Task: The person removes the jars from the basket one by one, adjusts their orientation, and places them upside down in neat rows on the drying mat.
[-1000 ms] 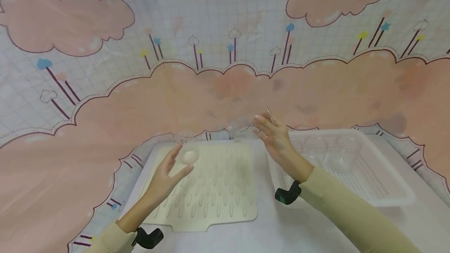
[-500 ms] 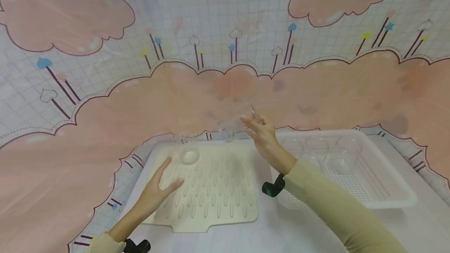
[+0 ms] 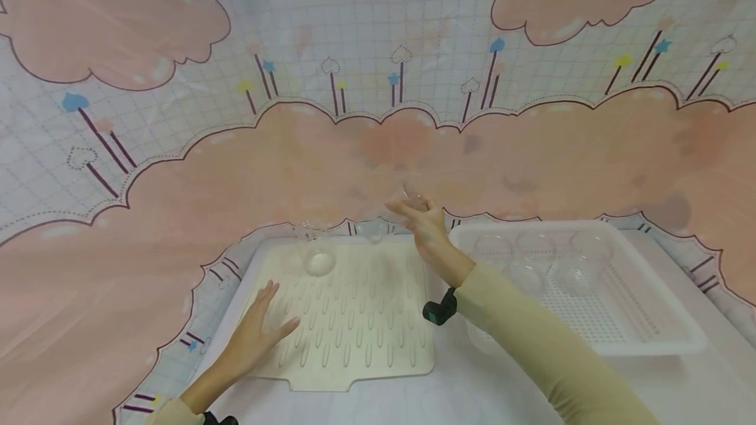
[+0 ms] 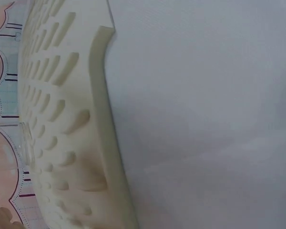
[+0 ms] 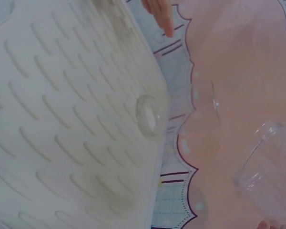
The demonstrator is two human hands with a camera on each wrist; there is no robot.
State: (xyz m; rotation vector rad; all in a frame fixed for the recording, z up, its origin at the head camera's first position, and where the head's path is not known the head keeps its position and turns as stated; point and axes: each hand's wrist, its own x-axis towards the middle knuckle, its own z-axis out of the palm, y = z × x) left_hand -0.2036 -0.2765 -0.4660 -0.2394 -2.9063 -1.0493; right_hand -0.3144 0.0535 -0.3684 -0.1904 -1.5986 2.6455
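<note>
Your right hand (image 3: 428,235) grips a clear glass (image 5: 271,174), which you hold tilted beyond the far edge of the cream ridged mat (image 3: 354,340), toward its right side. The hold shows only partly, with the fingers at the glass's side. Your left hand (image 3: 254,333) is free of any object, its fingers extended and thumb spread, above the left part of the mat. Another clear glass (image 3: 319,260) sits on the mat's far left part, well apart from both hands. To the right of the mat, a white perforated basket (image 3: 626,349) holds several more clear glasses (image 3: 579,267), grouped toward its far side. Mat and basket rest on the white counter (image 3: 449,385), and a cloud-patterned cloth (image 3: 331,162) hangs behind them.
</note>
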